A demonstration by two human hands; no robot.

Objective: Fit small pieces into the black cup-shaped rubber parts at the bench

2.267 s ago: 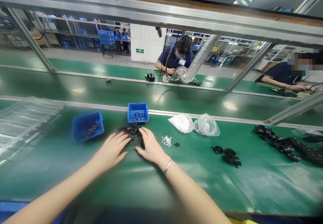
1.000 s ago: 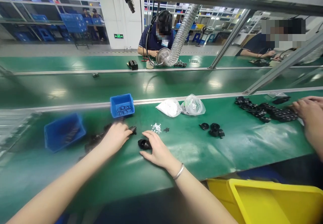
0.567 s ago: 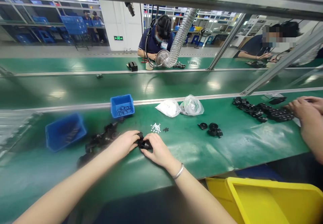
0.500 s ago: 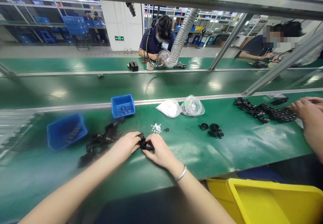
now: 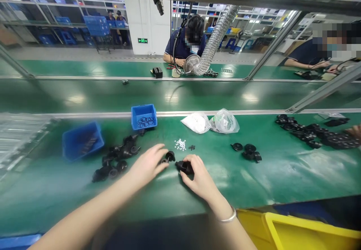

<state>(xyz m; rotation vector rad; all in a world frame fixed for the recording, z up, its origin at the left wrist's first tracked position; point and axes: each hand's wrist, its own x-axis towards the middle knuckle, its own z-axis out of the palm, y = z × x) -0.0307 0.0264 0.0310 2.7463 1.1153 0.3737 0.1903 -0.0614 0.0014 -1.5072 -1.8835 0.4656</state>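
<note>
My left hand (image 5: 149, 162) is slightly blurred, its thumb and fingers spread apart beside a small black round plastic part (image 5: 170, 156). Whether the fingertips touch this part cannot be made out. My right hand (image 5: 196, 173) grips a black plastic housing (image 5: 184, 167) low over the green mat, fingers and thumb around it. Just beyond the hands lie a pile of small white pieces (image 5: 180, 144) and a few tiny black pieces (image 5: 192, 147). To the left is a heap of black plastic parts (image 5: 124, 150).
Blue bins (image 5: 143, 127) (image 5: 67, 150) stand on the left; the nearer-centre one holds black rings. Plastic bags (image 5: 196, 123) (image 5: 225, 121) lie at the mat's back. More black parts (image 5: 249, 152) sit rightward. A yellow crate (image 5: 269, 227) is below the edge. Co-workers sit opposite; another's hand (image 5: 355, 131) shows far right.
My hands, together on the black parts before, are now apart. The right has drawn away rightward with the housing; the round part stays by my left fingers. The camera view has turned left.
</note>
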